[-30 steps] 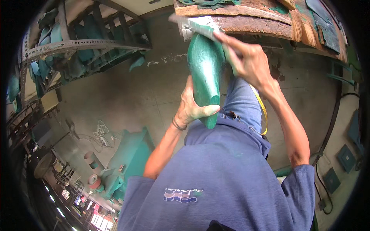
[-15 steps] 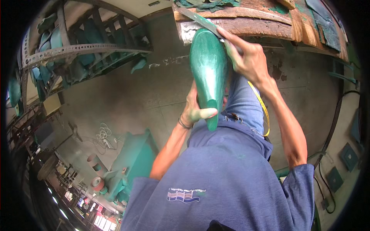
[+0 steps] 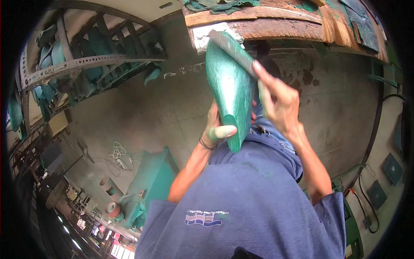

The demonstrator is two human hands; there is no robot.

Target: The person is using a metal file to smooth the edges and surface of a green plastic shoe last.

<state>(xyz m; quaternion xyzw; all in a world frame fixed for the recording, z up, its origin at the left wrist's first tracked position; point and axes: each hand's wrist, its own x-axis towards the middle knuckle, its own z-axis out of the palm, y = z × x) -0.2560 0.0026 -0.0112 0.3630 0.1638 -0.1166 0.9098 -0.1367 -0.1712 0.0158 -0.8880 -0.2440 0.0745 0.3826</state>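
A glossy green shoe last [image 3: 228, 88] stretches away from my waist, with its wide toe end against the white-coated corner [image 3: 199, 36] of the workbench. My left hand [image 3: 214, 127] is closed round its narrow near end, thumb on top and fingers mostly hidden beneath. In my right hand [image 3: 281, 101] is a long flat metal file [image 3: 231, 48], blurred by motion. The file lies slantwise across the toe end of the last, my index finger stretched along it. My right palm's grip on the handle is partly hidden.
The wooden workbench [image 3: 280, 31] has rough edges and green cloth scraps [image 3: 215, 4]. A metal rack [image 3: 86, 64] of green lasts stands far left. Lower left are a green machine [image 3: 151, 172] and a white cable [image 3: 117, 151] on the floor. Black cables hang at right.
The file has moved toward me and further over the toe of the last, along with my right hand. The last is tilted slightly more leftward at its far end.
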